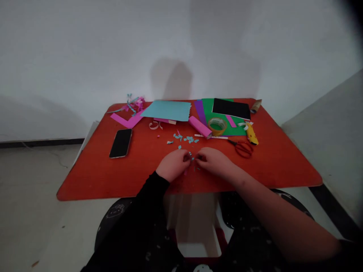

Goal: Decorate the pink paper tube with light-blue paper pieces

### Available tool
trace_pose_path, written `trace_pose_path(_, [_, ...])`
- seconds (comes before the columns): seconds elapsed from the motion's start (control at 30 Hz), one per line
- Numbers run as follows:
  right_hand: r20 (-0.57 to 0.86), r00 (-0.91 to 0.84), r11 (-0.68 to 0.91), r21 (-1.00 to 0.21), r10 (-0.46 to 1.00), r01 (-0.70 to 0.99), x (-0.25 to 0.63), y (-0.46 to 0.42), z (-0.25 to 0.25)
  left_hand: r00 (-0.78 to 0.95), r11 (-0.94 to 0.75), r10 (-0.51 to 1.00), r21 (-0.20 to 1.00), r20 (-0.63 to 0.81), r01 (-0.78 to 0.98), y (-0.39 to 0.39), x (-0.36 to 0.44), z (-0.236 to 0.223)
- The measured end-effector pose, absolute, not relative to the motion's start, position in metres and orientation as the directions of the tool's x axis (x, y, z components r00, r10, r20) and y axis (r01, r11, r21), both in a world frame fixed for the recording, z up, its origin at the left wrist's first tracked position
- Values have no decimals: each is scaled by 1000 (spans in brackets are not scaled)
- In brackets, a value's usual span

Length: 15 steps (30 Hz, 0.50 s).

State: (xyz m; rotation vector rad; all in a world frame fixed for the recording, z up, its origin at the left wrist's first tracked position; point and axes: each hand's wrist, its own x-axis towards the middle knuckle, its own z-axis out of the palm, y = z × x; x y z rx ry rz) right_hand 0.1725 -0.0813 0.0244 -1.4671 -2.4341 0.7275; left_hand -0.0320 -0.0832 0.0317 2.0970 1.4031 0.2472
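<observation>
My left hand point(173, 165) and my right hand point(213, 161) meet low over the near middle of the red table. Both hands are closed, thumb and fingers pinched together, with a narrow gap between them. Small light-blue paper pieces point(193, 158) show in that gap, but whether either hand grips one I cannot tell. A bit of pink paper point(185, 172) shows just below my left fingers. Beyond the hands lie several cut blue leaf-shaped paper pieces point(190, 139). Scissors with red handles point(243, 149) rest to the right of my right hand.
On the red table point(93, 173) lie a phone point(121, 143), pink strips point(129, 121), a blue sheet point(167, 109), a pink roll point(200, 127), a tape roll point(217, 126), a green sheet point(208, 107), a black rectangle point(231, 108), a yellow cutter point(252, 134) and a white pen point(219, 137).
</observation>
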Motion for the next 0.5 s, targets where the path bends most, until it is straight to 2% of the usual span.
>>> trace_pose_path(0.1, [-113,-422,259,-639,899,724,171,-80,22,371,-220,923,643,-107,734,-83,-30,32])
trace_pose_path(0.2, [-175,-364,78,-808,915,584,169,-76,19,333,-197,941,706,-58,680,-84,-27,34])
trace_pose_path(0.27, [-183,-344,9,-872,921,489,168,-74,17,319,-188,947,734,-41,653,-85,-26,35])
trace_pose_path(0.37, [-160,-335,0,-902,928,432,167,-72,15,311,-192,950,765,-10,614,-86,-26,34])
trace_pose_path(0.5, [-116,-347,59,-888,930,455,168,-73,15,322,-183,947,806,-10,563,-86,-25,30])
